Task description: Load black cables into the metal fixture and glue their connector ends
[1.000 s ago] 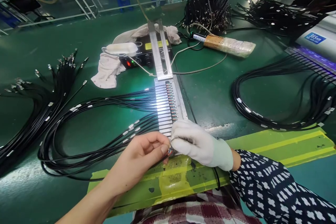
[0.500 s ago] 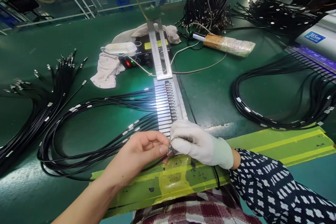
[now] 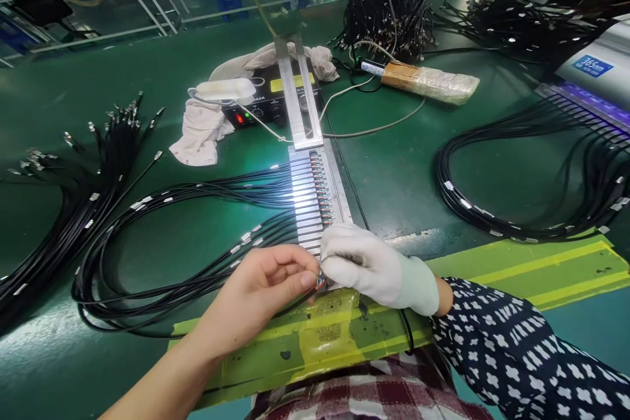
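Bare and pinched closed, my left hand (image 3: 275, 279) holds a black cable's end with a small metal connector (image 3: 321, 280) and coloured wires. My right hand (image 3: 367, 269), in a white glove, has its thumb and fingers pressed together at the same connector; whatever lies between them is hidden. Both hands meet at the near end of a metal fixture (image 3: 306, 210). Black cables (image 3: 221, 187) lie side by side in its slots, their connectors along its right side, and loop away to the left. A slotted metal bar (image 3: 296, 98) extends from the fixture's far end.
Behind the fixture, a black control box (image 3: 278, 111) stands by white cloths (image 3: 197, 134). Loose cables (image 3: 105, 177) lie at left, more (image 3: 388, 13) at the back. At right are looped cables (image 3: 443, 170) and a device labelled 365nm (image 3: 593, 65). Yellow-green tape (image 3: 394, 338) covers the near edge.
Both hands keep their grip around the connector and have shifted only very slightly. The fixture and cables look the same.
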The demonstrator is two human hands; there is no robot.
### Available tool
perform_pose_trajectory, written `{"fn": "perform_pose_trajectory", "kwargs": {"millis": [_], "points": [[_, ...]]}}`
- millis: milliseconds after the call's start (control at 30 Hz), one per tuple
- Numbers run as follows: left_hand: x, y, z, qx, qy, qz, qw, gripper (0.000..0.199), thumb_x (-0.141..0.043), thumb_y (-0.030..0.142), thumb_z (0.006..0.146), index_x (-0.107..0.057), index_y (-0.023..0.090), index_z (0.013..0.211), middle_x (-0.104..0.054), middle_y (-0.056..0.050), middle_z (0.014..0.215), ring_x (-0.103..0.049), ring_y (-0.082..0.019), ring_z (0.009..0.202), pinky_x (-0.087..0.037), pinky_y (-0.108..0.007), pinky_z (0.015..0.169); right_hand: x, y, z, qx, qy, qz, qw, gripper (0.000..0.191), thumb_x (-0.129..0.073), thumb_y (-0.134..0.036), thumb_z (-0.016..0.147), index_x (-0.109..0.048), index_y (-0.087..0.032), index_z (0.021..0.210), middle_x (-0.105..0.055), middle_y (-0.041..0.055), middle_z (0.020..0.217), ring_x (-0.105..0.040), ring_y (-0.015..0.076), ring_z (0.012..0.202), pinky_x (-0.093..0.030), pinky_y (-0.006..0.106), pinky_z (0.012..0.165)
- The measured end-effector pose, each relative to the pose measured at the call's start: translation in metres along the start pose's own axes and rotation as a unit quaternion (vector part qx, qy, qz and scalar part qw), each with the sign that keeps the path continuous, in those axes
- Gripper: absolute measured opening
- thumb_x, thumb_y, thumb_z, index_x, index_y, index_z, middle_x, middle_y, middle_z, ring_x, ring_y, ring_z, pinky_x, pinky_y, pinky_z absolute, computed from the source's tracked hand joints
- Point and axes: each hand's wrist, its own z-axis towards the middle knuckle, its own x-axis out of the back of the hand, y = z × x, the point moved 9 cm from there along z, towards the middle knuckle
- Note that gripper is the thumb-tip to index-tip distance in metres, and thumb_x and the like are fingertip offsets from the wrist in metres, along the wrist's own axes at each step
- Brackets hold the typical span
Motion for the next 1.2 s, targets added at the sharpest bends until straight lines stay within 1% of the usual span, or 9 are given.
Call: {"fn": "perform_pose_trajectory", "kwargs": {"millis": [133,333,533,733,833,933,1067,1133,1200], "points": [[-0.002,0.001,-0.003,-0.012,0.025,0.036,0.999,0.021,-0.067,0.035,0.088,-0.064,0.015,0.085,-0.061,-0.001,0.075,-0.054,-0.011,0.070,-0.044,-0.022,0.066,-0.001,0.004,-0.002,-0.009,0.008,-0.009,1.000,0.042,-0.041,-0.041,0.103,-0.047,-0.019,0.067,-0.049,0.0015,0.074,-0.044,0.0163,0.073,-0.039,0.033,0.072],[0.000,-0.002,-0.008,-0.031,0.068,0.074,0.994,0.019,-0.063,0.035,0.091,-0.060,0.017,0.086,-0.059,-0.001,0.078,-0.051,-0.012,0.072,-0.042,-0.022,0.066,-0.004,0.009,-0.002,-0.018,0.021,-0.025,0.999,0.041,-0.041,-0.039,0.103,-0.046,-0.019,0.068,-0.046,0.0006,0.073,-0.043,0.0161,0.072,-0.036,0.031,0.069],[0.000,-0.003,-0.008,-0.038,0.075,0.085,0.993,0.020,-0.060,0.035,0.092,-0.058,0.017,0.084,-0.057,-0.001,0.080,-0.049,-0.012,0.074,-0.041,-0.022,0.067,-0.007,0.008,-0.001,-0.021,0.017,-0.043,0.999,0.040,-0.040,-0.039,0.102,-0.043,-0.019,0.068,-0.040,-0.0007,0.072,-0.040,0.0163,0.072,-0.033,0.031,0.069],[0.002,0.000,-0.003,-0.011,0.067,0.093,0.993,0.020,-0.057,0.035,0.094,-0.057,0.017,0.084,-0.054,0.002,0.074,-0.046,-0.011,0.068,-0.038,-0.022,0.062,-0.003,0.010,-0.001,-0.023,0.028,0.020,0.999,0.038,-0.046,-0.035,0.101,-0.047,-0.018,0.067,-0.044,-0.0006,0.073,-0.043,0.0153,0.072,-0.034,0.031,0.069],[0.012,0.008,-0.004,-0.043,0.090,0.100,0.990,0.020,-0.050,0.035,0.098,-0.054,0.020,0.084,-0.054,0.001,0.076,-0.050,-0.013,0.072,-0.042,-0.025,0.069,-0.002,0.008,-0.002,-0.010,0.031,0.061,0.998,0.037,-0.047,-0.036,0.102,-0.053,-0.017,0.071,-0.047,-0.0001,0.075,-0.045,0.0150,0.073,-0.035,0.030,0.070],[0.021,0.014,-0.012,-0.071,0.116,0.124,0.983,0.027,-0.040,0.036,0.102,-0.048,0.021,0.080,-0.052,0.002,0.079,-0.049,-0.014,0.076,-0.040,-0.027,0.073,-0.003,0.006,-0.002,-0.003,0.027,0.065,0.998,0.038,-0.046,-0.039,0.102,-0.058,-0.017,0.073,-0.050,0.0009,0.075,-0.047,0.0157,0.075,-0.037,0.031,0.072],[0.017,0.018,-0.026,-0.096,0.114,0.210,0.966,0.033,-0.034,0.035,0.104,-0.045,0.022,0.075,-0.048,0.002,0.075,-0.045,-0.013,0.072,-0.038,-0.026,0.069,-0.001,0.001,-0.002,0.018,0.038,0.058,0.997,0.040,-0.045,-0.042,0.103,-0.058,-0.017,0.074,-0.054,0.0026,0.076,-0.049,0.0167,0.076,-0.039,0.033,0.074],[0.009,0.022,-0.032,-0.128,0.111,0.243,0.955,0.023,-0.041,0.031,0.102,-0.051,0.023,0.083,-0.052,0.002,0.080,-0.049,-0.012,0.076,-0.041,-0.023,0.071,0.001,-0.003,-0.003,0.036,0.050,0.049,0.997,0.040,-0.044,-0.042,0.103,-0.058,-0.017,0.075,-0.054,0.0031,0.077,-0.049,0.0169,0.077,-0.039,0.033,0.075],[0.000,0.027,-0.038,-0.175,0.119,0.272,0.939,0.006,-0.053,0.023,0.097,-0.056,0.027,0.100,-0.059,0.004,0.091,-0.056,-0.011,0.086,-0.044,-0.020,0.078,0.002,-0.004,-0.003,0.044,0.060,0.038,0.997,0.038,-0.044,-0.042,0.102,-0.056,-0.018,0.076,-0.054,0.0032,0.078,-0.049,0.0168,0.077,-0.039,0.033,0.074]]}}
